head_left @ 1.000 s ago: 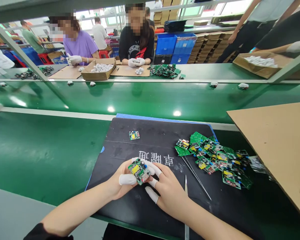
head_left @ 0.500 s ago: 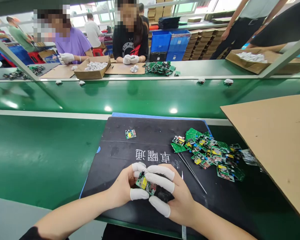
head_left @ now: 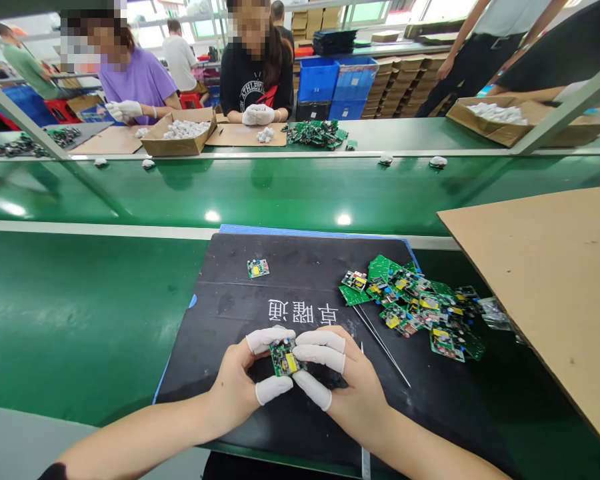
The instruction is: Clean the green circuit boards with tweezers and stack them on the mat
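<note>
My left hand (head_left: 243, 377) and my right hand (head_left: 345, 387) both wear white finger cots and together grip one small green circuit board (head_left: 285, 358) with a yellow part, held just above the black mat (head_left: 300, 267). The board is pinched between the fingertips of both hands near the mat's front edge. A single small circuit board (head_left: 257, 268) lies alone on the mat's far left. A heap of several green circuit boards (head_left: 415, 307) lies on the mat to the right of my hands.
A thin metal rod (head_left: 383, 347) and tweezers (head_left: 363, 400) lie on the mat right of my hands. A brown cardboard sheet (head_left: 550, 280) overhangs on the right. Beyond runs a green conveyor belt (head_left: 280, 190); across it two people in white gloves work beside a cardboard box (head_left: 177, 137).
The board in my hands has been turned and lowered slightly toward me, with my fingers closing tighter around it. The view has shifted a little.
</note>
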`<action>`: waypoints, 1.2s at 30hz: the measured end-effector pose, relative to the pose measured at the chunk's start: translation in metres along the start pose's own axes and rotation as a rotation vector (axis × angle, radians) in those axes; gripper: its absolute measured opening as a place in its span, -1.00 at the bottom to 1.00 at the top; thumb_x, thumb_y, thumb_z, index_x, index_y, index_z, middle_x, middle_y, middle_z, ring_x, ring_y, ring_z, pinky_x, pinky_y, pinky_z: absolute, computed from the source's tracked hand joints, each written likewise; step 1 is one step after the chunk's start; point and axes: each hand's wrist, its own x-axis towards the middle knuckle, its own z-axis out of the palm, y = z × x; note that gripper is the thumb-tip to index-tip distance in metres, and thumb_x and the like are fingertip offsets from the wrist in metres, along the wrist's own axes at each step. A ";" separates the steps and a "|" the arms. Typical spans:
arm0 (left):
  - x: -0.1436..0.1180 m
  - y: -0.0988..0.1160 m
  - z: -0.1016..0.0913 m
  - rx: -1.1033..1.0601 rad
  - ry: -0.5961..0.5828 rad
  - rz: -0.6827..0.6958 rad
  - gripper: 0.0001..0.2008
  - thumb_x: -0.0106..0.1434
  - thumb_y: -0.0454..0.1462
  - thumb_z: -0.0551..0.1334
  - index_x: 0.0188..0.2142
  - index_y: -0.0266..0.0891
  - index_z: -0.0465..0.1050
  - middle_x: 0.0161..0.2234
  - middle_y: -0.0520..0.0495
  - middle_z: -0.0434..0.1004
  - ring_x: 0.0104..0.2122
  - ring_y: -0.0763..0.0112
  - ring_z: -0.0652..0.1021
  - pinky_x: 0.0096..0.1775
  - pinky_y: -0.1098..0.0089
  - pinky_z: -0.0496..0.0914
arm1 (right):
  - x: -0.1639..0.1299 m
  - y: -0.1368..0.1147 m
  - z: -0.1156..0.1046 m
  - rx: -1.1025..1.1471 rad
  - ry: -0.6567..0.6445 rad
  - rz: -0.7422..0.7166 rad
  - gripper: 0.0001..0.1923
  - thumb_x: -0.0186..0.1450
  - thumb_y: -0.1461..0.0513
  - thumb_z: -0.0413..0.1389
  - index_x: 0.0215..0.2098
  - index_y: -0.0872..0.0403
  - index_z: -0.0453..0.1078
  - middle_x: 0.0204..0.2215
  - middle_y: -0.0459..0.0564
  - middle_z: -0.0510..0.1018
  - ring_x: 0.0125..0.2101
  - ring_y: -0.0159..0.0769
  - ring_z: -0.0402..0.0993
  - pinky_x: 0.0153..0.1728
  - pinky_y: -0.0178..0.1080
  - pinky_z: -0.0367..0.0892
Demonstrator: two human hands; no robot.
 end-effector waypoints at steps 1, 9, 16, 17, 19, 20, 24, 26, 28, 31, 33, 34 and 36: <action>-0.001 -0.001 -0.001 0.045 0.012 0.020 -0.54 0.03 -0.22 0.47 -0.05 -0.19 0.52 -0.03 -0.19 0.59 -0.03 0.11 0.58 0.04 0.25 0.47 | 0.000 0.000 0.000 0.004 -0.007 0.013 -0.78 0.22 0.37 0.19 -0.21 -0.04 0.43 -0.34 -0.06 0.60 -0.29 -0.28 0.53 -0.30 -0.22 0.49; 0.001 -0.002 -0.001 0.039 -0.015 -0.016 -0.57 0.03 -0.19 0.47 -0.08 -0.19 0.54 -0.06 -0.17 0.60 -0.08 0.12 0.60 -0.01 0.26 0.51 | 0.003 0.000 -0.002 0.047 -0.049 0.028 -0.82 0.21 0.38 0.16 -0.30 -0.04 0.41 -0.41 -0.08 0.58 -0.36 -0.29 0.51 -0.35 -0.22 0.48; 0.002 0.000 -0.001 0.019 -0.023 -0.080 -0.59 0.01 -0.22 0.48 -0.13 -0.22 0.54 -0.09 -0.17 0.62 -0.12 0.14 0.61 -0.02 0.24 0.51 | 0.001 0.001 0.000 -0.003 -0.067 -0.012 -0.79 0.14 0.42 0.10 -0.34 0.00 0.38 -0.43 -0.08 0.57 -0.38 -0.30 0.45 -0.34 -0.25 0.46; 0.003 0.000 -0.001 0.018 -0.028 -0.088 -0.59 0.00 -0.21 0.48 -0.14 -0.23 0.54 -0.10 -0.18 0.62 -0.13 0.14 0.62 -0.02 0.23 0.51 | 0.000 0.002 0.000 0.001 -0.060 -0.016 -0.80 0.14 0.42 0.10 -0.35 0.00 0.38 -0.44 -0.08 0.57 -0.39 -0.31 0.44 -0.35 -0.25 0.46; 0.003 0.001 0.000 -0.007 -0.030 -0.117 -0.58 -0.02 -0.19 0.49 -0.16 -0.25 0.54 -0.12 -0.19 0.63 -0.16 0.13 0.63 -0.05 0.21 0.52 | 0.000 0.003 -0.001 0.024 -0.053 0.001 -0.81 0.15 0.43 0.11 -0.37 0.01 0.38 -0.45 -0.07 0.57 -0.40 -0.32 0.44 -0.37 -0.27 0.46; 0.004 0.002 0.000 -0.024 -0.025 -0.135 -0.58 -0.03 -0.18 0.49 -0.17 -0.26 0.54 -0.14 -0.20 0.63 -0.19 0.13 0.64 -0.07 0.20 0.53 | 0.000 0.003 -0.001 0.042 -0.051 0.023 -0.81 0.15 0.43 0.11 -0.38 0.01 0.39 -0.45 -0.07 0.58 -0.40 -0.32 0.45 -0.38 -0.27 0.46; 0.007 0.004 0.001 -0.082 -0.010 -0.176 -0.56 -0.08 -0.16 0.52 -0.22 -0.27 0.53 -0.20 -0.19 0.64 -0.25 0.13 0.64 -0.13 0.21 0.55 | 0.002 0.002 -0.001 0.151 -0.049 0.134 -0.80 0.15 0.43 0.12 -0.41 0.00 0.42 -0.47 -0.09 0.58 -0.39 -0.32 0.52 -0.38 -0.28 0.47; 0.008 0.006 0.000 -0.094 -0.007 -0.167 -0.54 -0.09 -0.16 0.52 -0.20 -0.27 0.53 -0.20 -0.20 0.64 -0.24 0.13 0.64 -0.14 0.21 0.55 | 0.003 0.002 -0.001 0.193 -0.056 0.164 -0.79 0.16 0.44 0.11 -0.40 0.00 0.44 -0.46 -0.08 0.59 -0.38 -0.31 0.55 -0.38 -0.29 0.48; 0.009 0.006 0.000 -0.094 -0.002 -0.158 -0.53 -0.08 -0.16 0.51 -0.18 -0.27 0.52 -0.20 -0.20 0.64 -0.23 0.12 0.64 -0.13 0.20 0.55 | 0.003 0.002 -0.002 0.199 -0.079 0.165 -0.78 0.17 0.44 0.11 -0.37 0.00 0.46 -0.43 -0.06 0.60 -0.35 -0.29 0.57 -0.36 -0.28 0.50; 0.010 0.006 -0.001 -0.081 -0.001 -0.154 -0.54 -0.05 -0.15 0.50 -0.17 -0.28 0.52 -0.22 -0.20 0.65 -0.23 0.11 0.64 -0.12 0.19 0.55 | 0.003 0.003 -0.003 0.159 -0.095 0.125 -0.77 0.17 0.43 0.13 -0.31 -0.02 0.46 -0.39 -0.05 0.62 -0.32 -0.27 0.57 -0.33 -0.25 0.52; 0.009 0.006 -0.001 -0.055 -0.005 -0.147 -0.54 -0.04 -0.15 0.49 -0.16 -0.28 0.51 -0.21 -0.21 0.65 -0.22 0.12 0.64 -0.11 0.20 0.54 | 0.002 0.003 -0.003 0.130 -0.094 0.110 -0.79 0.18 0.41 0.15 -0.30 -0.02 0.46 -0.38 -0.05 0.62 -0.31 -0.27 0.57 -0.32 -0.24 0.52; 0.009 0.006 -0.001 -0.029 -0.007 -0.138 -0.55 -0.02 -0.15 0.48 -0.15 -0.28 0.51 -0.19 -0.21 0.65 -0.21 0.12 0.64 -0.10 0.20 0.54 | 0.001 0.003 -0.002 0.118 -0.095 0.113 -0.81 0.18 0.40 0.16 -0.32 -0.02 0.46 -0.38 -0.05 0.62 -0.32 -0.27 0.57 -0.33 -0.24 0.52; 0.007 0.005 -0.002 0.040 -0.006 -0.107 -0.58 0.00 -0.16 0.47 -0.15 -0.26 0.53 -0.16 -0.20 0.64 -0.19 0.13 0.63 -0.08 0.22 0.53 | 0.000 0.003 -0.001 0.098 -0.098 0.132 -0.82 0.18 0.40 0.16 -0.35 -0.01 0.45 -0.39 -0.05 0.61 -0.32 -0.26 0.56 -0.34 -0.24 0.51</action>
